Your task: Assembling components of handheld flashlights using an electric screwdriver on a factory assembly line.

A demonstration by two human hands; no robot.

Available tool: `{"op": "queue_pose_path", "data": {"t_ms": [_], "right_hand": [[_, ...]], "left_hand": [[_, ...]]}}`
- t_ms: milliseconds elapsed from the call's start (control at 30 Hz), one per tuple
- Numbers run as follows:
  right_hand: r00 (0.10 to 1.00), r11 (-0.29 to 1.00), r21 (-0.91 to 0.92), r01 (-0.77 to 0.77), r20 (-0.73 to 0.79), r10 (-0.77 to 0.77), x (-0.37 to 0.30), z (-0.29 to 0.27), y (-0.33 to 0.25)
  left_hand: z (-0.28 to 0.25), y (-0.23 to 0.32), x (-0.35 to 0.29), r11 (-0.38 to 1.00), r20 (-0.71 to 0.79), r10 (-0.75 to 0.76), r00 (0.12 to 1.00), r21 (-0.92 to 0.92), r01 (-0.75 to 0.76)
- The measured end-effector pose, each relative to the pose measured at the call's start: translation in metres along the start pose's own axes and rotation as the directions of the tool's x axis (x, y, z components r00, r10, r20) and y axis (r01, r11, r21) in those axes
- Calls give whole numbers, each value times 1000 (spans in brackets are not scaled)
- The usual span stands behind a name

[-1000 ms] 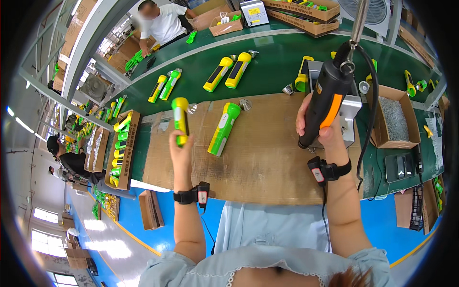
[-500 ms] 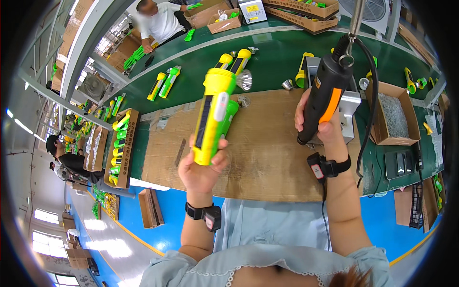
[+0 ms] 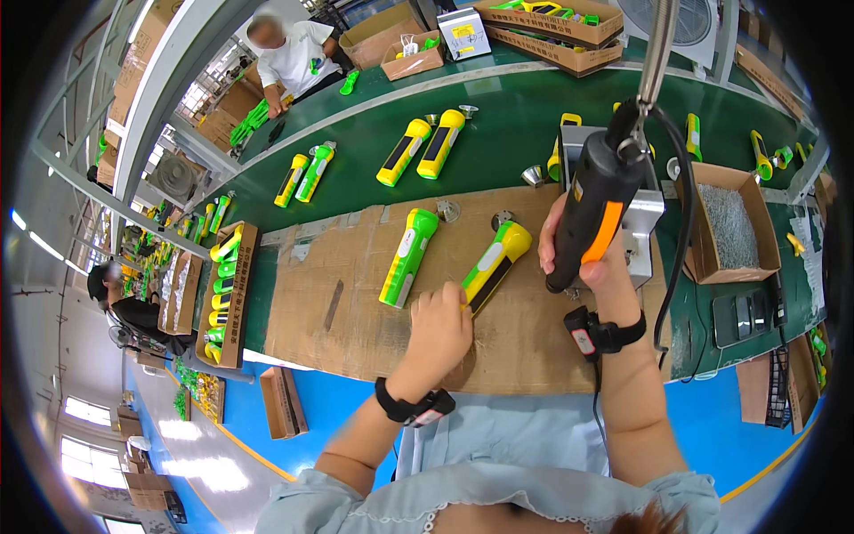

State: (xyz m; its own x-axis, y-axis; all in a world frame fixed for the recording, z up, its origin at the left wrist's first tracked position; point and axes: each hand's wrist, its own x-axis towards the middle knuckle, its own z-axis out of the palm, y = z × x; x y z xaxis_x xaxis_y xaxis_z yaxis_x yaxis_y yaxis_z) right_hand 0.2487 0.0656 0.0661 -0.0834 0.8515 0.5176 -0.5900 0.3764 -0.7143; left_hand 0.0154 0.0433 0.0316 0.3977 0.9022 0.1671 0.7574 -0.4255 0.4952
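Note:
My left hand (image 3: pixel 440 331) is closed around the lower end of a yellow flashlight (image 3: pixel 500 262), low over the cardboard-covered bench. The flashlight slants up to the right, its dark panel partly visible. Beside it lies a green flashlight (image 3: pixel 410 258) with yellow sides. A small silver reflector (image 3: pixel 447 211) rests near the green one's head, and another reflector (image 3: pixel 503 218) sits by the yellow one's head. In my right hand (image 3: pixel 614 267) is a black electric screwdriver (image 3: pixel 594 191) with an orange strip, hanging from a metal spring. Behind the screwdriver stands a metal fixture (image 3: pixel 648 214), partly hidden.
Further flashlights (image 3: pixel 405 153) and reflectors lie on the green belt (image 3: pixel 356 160). A cardboard box of screws (image 3: pixel 731 222) stands at the right, a box of flashlights (image 3: pixel 229 294) at the left. A cable (image 3: pixel 689 214) loops beside the screwdriver. A co-worker (image 3: pixel 298 53) sits across.
My left hand has lowered the yellow flashlight to the cardboard and moved right, exposing the green flashlight. The screwdriver remains in my right hand, shifted slightly left and down.

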Motion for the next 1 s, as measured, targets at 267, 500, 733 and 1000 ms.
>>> {"op": "queue_pose_path", "data": {"t_ms": [267,500,733,1000], "right_hand": [[998,988,140,-68,17,66,-6,-11,7],[990,983,123,-138,53,132,-11,-16,15],[988,985,84,-149,-33,152,-7,4,14],[997,996,-80,38,-60,-43,-2,-4,-1]], "left_hand": [[-63,-23,164,905,87,-198,976,398,148],[-12,-118,285,630,-32,-543,839,645,432],[-51,-190,280,823,109,-525,844,318,471],[-84,-151,145,823,37,-518,854,295,486]]}}
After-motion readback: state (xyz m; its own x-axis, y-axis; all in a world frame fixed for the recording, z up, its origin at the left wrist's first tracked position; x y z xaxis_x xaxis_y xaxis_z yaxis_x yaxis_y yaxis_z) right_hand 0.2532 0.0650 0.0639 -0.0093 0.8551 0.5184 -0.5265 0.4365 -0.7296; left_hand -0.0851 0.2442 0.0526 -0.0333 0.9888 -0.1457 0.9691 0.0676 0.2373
